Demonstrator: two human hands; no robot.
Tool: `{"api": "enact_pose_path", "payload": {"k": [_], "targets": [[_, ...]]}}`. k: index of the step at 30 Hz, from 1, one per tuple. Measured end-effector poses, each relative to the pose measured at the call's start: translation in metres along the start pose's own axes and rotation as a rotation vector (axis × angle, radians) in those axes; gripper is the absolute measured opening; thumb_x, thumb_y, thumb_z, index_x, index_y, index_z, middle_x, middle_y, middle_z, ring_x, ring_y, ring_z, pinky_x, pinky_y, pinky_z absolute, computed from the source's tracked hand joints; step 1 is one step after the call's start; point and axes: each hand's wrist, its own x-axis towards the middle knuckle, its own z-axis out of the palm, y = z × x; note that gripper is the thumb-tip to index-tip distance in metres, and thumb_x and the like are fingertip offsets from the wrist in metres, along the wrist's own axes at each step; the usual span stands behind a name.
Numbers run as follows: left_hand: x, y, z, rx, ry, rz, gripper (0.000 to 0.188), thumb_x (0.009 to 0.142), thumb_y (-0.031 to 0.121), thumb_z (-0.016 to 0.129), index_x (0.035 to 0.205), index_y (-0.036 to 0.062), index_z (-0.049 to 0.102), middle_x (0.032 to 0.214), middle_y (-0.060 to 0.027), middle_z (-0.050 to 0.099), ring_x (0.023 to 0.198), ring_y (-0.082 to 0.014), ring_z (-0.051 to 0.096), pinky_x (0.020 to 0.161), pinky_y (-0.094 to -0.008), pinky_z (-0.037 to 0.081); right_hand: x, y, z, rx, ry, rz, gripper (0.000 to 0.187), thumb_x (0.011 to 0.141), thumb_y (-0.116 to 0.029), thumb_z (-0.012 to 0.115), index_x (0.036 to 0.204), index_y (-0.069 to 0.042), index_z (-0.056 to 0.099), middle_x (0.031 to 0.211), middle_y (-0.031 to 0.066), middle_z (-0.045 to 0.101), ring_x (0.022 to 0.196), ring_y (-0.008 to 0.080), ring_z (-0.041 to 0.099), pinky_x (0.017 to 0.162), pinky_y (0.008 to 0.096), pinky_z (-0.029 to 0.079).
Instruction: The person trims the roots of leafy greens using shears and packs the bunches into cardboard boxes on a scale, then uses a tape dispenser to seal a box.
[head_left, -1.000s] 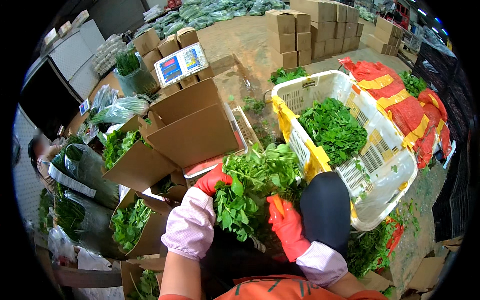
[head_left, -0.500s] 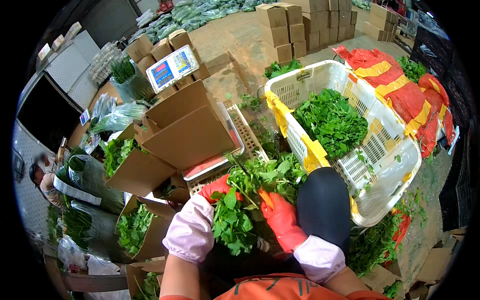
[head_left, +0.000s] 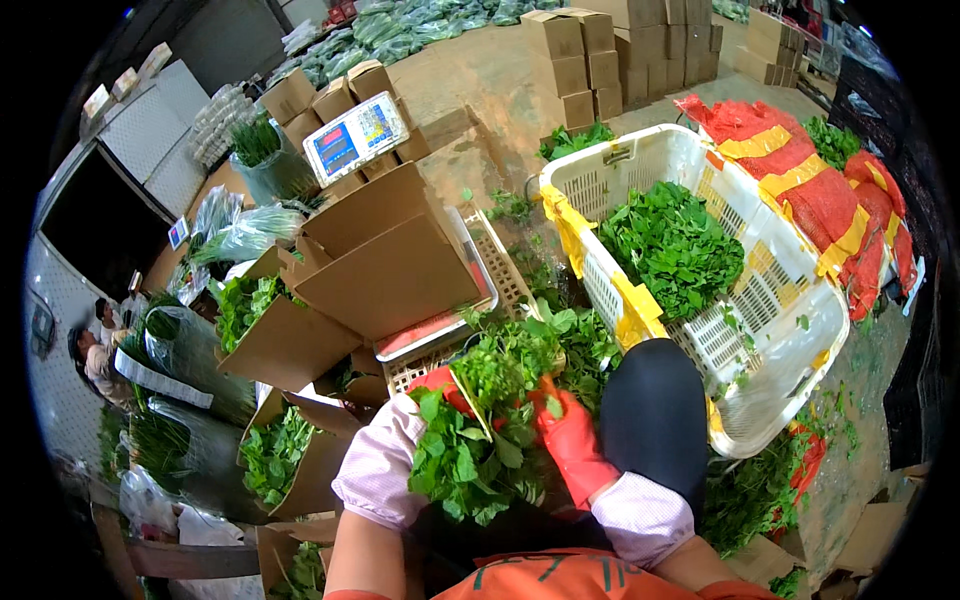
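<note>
My left hand (head_left: 442, 386), in a red glove, is closed around the stems of a bunch of leafy greens (head_left: 462, 460). Its leaves hang over my lap and hide most of the fingers. My right hand (head_left: 574, 445), also red-gloved, is closed close beside the bunch. A bit of the orange handle of a knife (head_left: 553, 406) shows at its fingers; leaves cover the blade. More loose greens (head_left: 588, 350) lie just beyond both hands, against my dark-clad knee (head_left: 655, 410).
A white plastic crate (head_left: 640, 305) with yellow tape holds cut greens (head_left: 670, 250) at the right. Left of my hands stand an opened cardboard box (head_left: 390, 265), a scale display (head_left: 355, 138) and bagged greens (head_left: 190, 350). Red mesh sacks (head_left: 790, 170) lie behind the crate; stacked cartons (head_left: 565, 70) stand farther back.
The bunch in my left hand has turned, with more leaves now spread across its top. My right hand has shifted slightly, and the knife is now mostly hidden by leaves.
</note>
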Motion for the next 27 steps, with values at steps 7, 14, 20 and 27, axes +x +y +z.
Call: {"api": "enact_pose_path", "payload": {"k": [7,14,20,27], "targets": [[0.025,-0.007,0.013,-0.012,-0.114,0.065,0.063,0.065,0.001,0.075,0.124,0.0017,0.053,0.116,-0.0067,0.06,0.104,-0.0164,0.057,0.09,-0.0312,0.045,-0.017,-0.083,0.015,0.199,-0.103,0.009,0.037,0.082,-0.013,0.07,0.114,-0.004,0.055,0.106,0.006,0.06,0.083,0.0103,0.059,0.059,0.0214,0.049],[0.033,0.012,0.037,-0.065,-0.271,0.032,0.073,0.065,0.001,0.077,0.13,0.0034,0.046,0.118,-0.0057,0.059,0.106,-0.0168,0.056,0.093,-0.0313,0.044,0.014,-0.107,0.026,-0.186,-0.032,-0.102,0.038,0.075,-0.014,0.074,0.108,-0.003,0.059,0.089,0.0076,0.065,0.069,0.0135,0.063,0.056,0.0302,0.05],[0.038,0.006,0.041,-0.236,-0.296,0.073,0.089,0.067,-0.007,0.072,0.143,0.0054,0.026,0.107,-0.0027,0.058,0.101,-0.0142,0.054,0.095,-0.0296,0.041,0.035,-0.13,0.022,0.038,-0.218,0.143,0.027,0.081,-0.002,0.061,0.107,0.0,0.059,0.087,0.0097,0.064,0.064,0.0179,0.063,0.055,0.0286,0.05],[0.029,0.004,0.039,-0.43,-0.209,0.113,0.07,0.078,0.008,0.069,0.138,0.0015,0.035,0.124,-0.0107,0.054,0.115,-0.0201,0.051,0.096,-0.0351,0.042,0.028,-0.146,0.022,0.009,-0.23,0.115,0.032,0.084,-0.013,0.064,0.112,0.0,0.057,0.094,0.0097,0.064,0.062,0.0179,0.063,0.059,0.0273,0.051]]}}
